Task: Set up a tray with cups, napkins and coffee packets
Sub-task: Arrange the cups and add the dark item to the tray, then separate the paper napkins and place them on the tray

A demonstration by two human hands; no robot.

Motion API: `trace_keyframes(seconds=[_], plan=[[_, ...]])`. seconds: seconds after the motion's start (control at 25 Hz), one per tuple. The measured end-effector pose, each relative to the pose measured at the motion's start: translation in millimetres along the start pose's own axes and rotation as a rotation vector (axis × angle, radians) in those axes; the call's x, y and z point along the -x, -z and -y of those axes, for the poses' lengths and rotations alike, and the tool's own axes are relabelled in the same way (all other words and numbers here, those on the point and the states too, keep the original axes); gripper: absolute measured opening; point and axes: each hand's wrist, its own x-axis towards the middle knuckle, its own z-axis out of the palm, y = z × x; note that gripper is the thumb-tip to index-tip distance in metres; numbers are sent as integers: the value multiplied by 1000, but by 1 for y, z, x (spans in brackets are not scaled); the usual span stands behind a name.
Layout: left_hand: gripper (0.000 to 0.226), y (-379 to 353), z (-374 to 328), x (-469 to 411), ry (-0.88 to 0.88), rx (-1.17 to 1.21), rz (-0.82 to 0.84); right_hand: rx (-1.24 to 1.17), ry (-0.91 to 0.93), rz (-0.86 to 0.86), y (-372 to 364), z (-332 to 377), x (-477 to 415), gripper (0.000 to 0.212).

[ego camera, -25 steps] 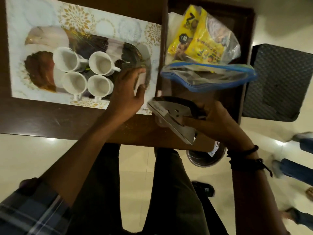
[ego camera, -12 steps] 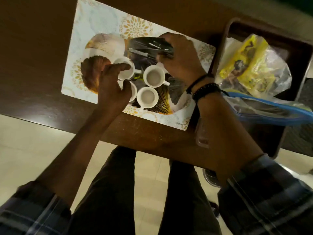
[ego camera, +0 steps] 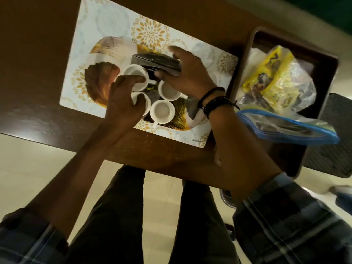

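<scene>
Four white ceramic cups (ego camera: 162, 112) are clustered at frame centre on a patterned tray (ego camera: 106, 25); two left ones are gripped by the left hand (ego camera: 123, 100). A dark metal napkin holder (ego camera: 156, 62) is clasped by the right hand (ego camera: 187, 73) just above them; yellow coffee packets (ego camera: 274, 73) lie upper right.

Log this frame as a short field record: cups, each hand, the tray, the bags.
cups: four white cups clustered on the patterned placemat
left hand: left hand fingers on the two left cups
right hand: right hand gripping a dark flat holder beside the cups
tray: dark tray to the right, holding a yellow packet bag
zip bag: blue-edged zip bag across the tray's near edge
</scene>
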Motion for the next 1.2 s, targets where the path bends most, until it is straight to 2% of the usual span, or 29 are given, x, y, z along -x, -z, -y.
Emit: trace_keyframes(seconds=[0.08, 0.16, 0.24, 0.32, 0.44, 0.56, 0.68, 0.8, 0.88, 1.0, 1.04, 1.12, 1.2], plan=[[41, -2, -8, 1, -3, -3, -15, -105, -84, -283, 25, -16, 16, 67], [41, -5, -23, 1, -40, -1, -12, -37, -186, -546, 62, -47, 35, 57], [39, -12, -38, 2, -102, 4, 1, 30, -327, -683, 101, -91, 55, 47], [37, -21, -52, 3, -129, 14, 19, 40, -476, -736, 133, -137, 75, 45], [37, -36, -64, 10, -136, 41, 39, 16, -590, -682, 157, -186, 97, 45], [40, -53, -74, 20, -143, 67, 83, -75, -556, -504, 159, -202, 100, 47], [53, -73, -86, 32, -170, 49, 166, 92, -427, -415, 153, -209, 101, 64], [70, -96, -102, 43, -215, 46, 259, 260, -492, -289, 147, -215, 108, 87], [79, -112, -112, 46, -231, 32, 333, 301, -497, -269, 146, -218, 114, 79], [80, -131, -124, 47, -255, 27, 460, 434, -402, -246, 145, -221, 117, 35], [78, -135, -126, 48, -263, 31, 496, 481, -404, -214, 143, -220, 115, 30], [73, -142, -128, 52, -269, 35, 550, 416, -385, -268, 140, -218, 109, 30], [74, -146, -129, 55, -266, 25, 582, 185, -403, -380, 142, -214, 93, 39]])
